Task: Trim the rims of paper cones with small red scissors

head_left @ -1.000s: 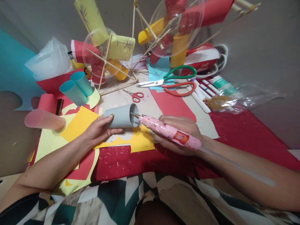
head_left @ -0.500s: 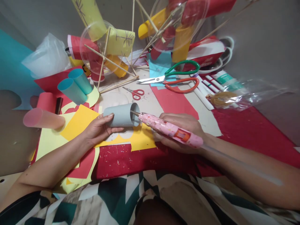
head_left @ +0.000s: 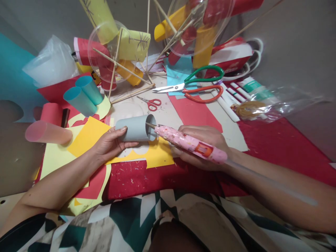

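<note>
My left hand (head_left: 111, 141) holds a grey-blue paper tube (head_left: 132, 128) on its side, thumb on top and fingers beneath. The tube's open end faces right. In my right hand (head_left: 203, 134) is a pink hot glue gun (head_left: 181, 138) with an orange switch and a clear glue stick (head_left: 273, 182) trailing from its back. Its metal nozzle reaches to the tube's open end; whether it touches the paper I cannot tell. Below the tube lies cut yellow paper (head_left: 160, 155). Small red-handled scissors (head_left: 152, 103) rest just beyond it.
Large scissors (head_left: 194, 85) with green and orange handles lie behind. Blue tubes (head_left: 80, 99) and a pink tube (head_left: 48, 133) stand at left. A stick-and-cup frame (head_left: 115, 63) with paper tubes rises at the back. Markers (head_left: 231, 101) and a plastic bag (head_left: 280, 105) lie right.
Almost nothing differs. Both hands keep their hold on the tube and the glue gun, and the whole view has shifted very slightly.
</note>
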A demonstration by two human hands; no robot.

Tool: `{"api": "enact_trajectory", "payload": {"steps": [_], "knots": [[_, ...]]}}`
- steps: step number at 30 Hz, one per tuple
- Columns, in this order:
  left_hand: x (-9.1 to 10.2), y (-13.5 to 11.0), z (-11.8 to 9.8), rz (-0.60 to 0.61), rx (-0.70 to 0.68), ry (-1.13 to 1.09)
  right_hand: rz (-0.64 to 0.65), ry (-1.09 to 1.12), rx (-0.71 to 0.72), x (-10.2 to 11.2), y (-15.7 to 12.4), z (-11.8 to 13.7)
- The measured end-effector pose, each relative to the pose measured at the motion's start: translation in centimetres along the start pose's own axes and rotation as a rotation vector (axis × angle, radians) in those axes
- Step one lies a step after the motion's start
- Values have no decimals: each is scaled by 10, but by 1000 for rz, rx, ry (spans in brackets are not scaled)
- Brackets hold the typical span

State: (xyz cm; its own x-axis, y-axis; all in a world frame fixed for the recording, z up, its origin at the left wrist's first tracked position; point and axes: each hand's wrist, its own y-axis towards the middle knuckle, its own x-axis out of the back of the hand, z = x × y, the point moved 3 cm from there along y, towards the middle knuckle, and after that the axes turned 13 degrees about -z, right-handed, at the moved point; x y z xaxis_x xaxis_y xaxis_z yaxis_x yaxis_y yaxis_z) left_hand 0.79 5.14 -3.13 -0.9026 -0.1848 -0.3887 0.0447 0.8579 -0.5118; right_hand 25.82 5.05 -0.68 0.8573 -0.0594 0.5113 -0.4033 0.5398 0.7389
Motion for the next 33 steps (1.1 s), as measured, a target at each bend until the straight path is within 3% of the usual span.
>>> {"api": "enact_trajectory", "payload": {"steps": [33], "knots": [[-2, -2, -1, -29, 0, 1, -65, -11, -46, -1, -3, -7]]}}
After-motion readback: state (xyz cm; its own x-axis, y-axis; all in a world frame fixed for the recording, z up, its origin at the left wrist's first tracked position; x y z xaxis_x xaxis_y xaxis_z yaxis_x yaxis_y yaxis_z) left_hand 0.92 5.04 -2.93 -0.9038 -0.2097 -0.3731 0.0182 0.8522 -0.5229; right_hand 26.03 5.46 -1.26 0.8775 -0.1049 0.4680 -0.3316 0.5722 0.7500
